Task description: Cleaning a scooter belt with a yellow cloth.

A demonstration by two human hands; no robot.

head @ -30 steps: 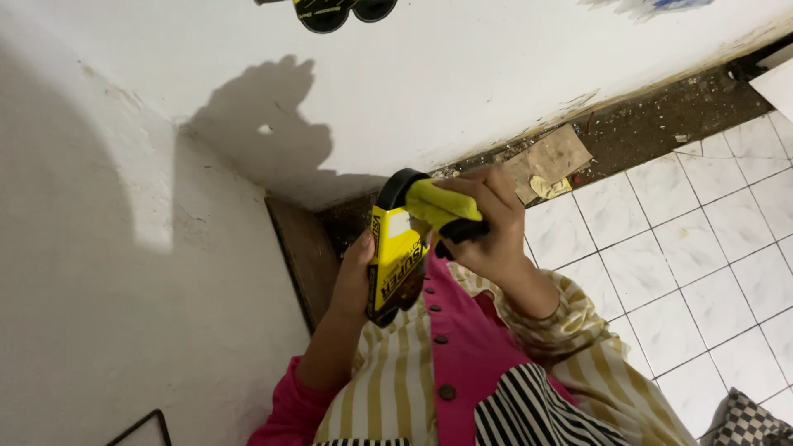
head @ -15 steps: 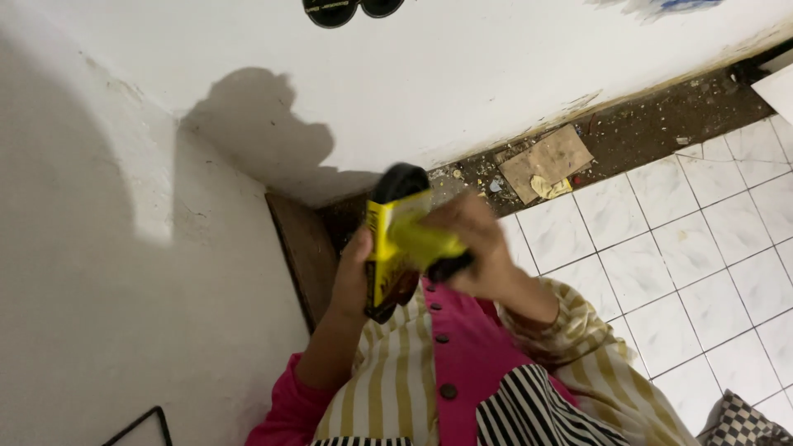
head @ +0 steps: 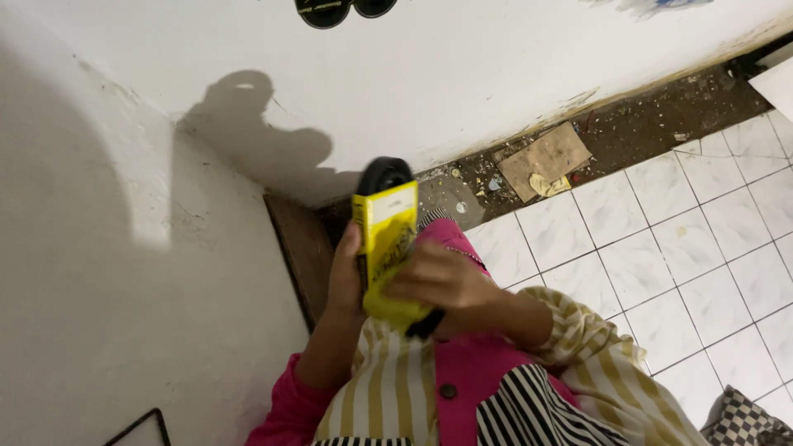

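Yellow tool upright, black end up — both hands gripping

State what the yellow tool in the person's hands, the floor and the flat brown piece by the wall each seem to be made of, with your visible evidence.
Yellow tool: apparently moulded plastic, smooth with a slight sheen; black parts blurred.
Floor: glazed ceramic tile, probably; glossy white squares with dark grout lines.
Flat brown piece: looks like cardboard, matte, with worn edges; thin board is possible.

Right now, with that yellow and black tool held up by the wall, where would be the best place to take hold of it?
Probably the lower handle end of the yellow tool, from below: it stands nearly upright, and the right hand already wraps there while the left hand steadies its side.
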